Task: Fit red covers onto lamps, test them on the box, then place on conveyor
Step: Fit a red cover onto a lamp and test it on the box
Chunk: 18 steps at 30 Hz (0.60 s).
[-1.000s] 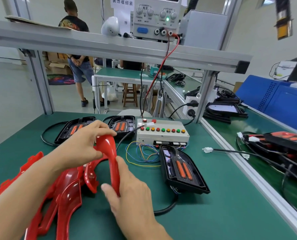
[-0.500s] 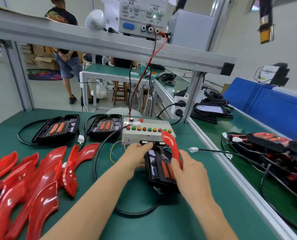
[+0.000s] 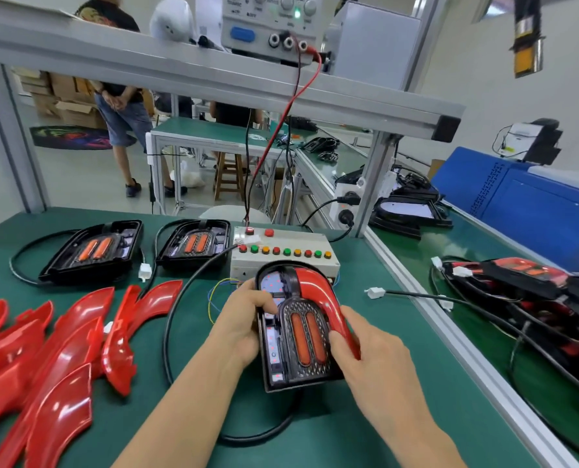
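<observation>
Left hand (image 3: pixel 244 319) curled round left edge of black lamp (image 3: pixel 295 336), fingers over rim. Right hand (image 3: pixel 372 352) pinches red cover (image 3: pixel 318 295) against lamp's right side, thumb on lens edge. Lamp tilted up above green bench (image 3: pixel 349 430), just before test box (image 3: pixel 284 251). Spare covers (image 3: pixel 62 359) lie left.

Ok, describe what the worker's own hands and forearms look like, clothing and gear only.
Both forearms come in from the bottom edge bare, with no sleeve in view. The left hand and the right hand wear no gloves. No ring, watch, wristband, strap or cable shows on either, and the short fingernails look unpainted.
</observation>
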Available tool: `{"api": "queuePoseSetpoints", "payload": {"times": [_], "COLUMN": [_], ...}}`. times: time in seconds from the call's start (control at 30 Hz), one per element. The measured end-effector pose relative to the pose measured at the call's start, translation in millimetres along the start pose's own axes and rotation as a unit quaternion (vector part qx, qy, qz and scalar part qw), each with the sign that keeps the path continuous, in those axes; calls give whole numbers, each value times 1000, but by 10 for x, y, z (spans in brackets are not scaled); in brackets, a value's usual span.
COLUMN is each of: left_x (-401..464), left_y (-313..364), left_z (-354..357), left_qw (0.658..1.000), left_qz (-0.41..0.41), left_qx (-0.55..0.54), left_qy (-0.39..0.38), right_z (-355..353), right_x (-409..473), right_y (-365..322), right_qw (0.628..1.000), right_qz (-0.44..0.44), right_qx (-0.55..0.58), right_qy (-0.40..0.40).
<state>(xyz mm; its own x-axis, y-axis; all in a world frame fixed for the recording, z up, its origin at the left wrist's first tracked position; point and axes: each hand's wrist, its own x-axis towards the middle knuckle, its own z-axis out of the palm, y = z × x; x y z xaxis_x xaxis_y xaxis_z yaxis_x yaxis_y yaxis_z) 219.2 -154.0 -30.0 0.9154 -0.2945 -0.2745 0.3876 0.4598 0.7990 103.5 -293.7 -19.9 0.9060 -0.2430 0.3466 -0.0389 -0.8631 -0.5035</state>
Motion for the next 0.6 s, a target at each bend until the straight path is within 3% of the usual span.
{"api": "queuePoseSetpoints", "payload": {"times": [0.17,0.4,0.6], "left_x": [-19,-34,19], "left_y": [69,130,279], "left_z": [-69,-105,-139], "left_qw": [1000,998,997], "left_qz": [9,12,-8], "left_qx": [-9,-2,1], "left_qy": [1,-68,-71], "right_z": [-12,-10,-42], "right_x": [6,42,53], "right_y": [-24,-15,-18], "right_qw": [1000,1000,996], "right_qz": [-21,-24,-90], "right_qx": [-3,-1,7], "right_qy": [-10,2,-16]}}
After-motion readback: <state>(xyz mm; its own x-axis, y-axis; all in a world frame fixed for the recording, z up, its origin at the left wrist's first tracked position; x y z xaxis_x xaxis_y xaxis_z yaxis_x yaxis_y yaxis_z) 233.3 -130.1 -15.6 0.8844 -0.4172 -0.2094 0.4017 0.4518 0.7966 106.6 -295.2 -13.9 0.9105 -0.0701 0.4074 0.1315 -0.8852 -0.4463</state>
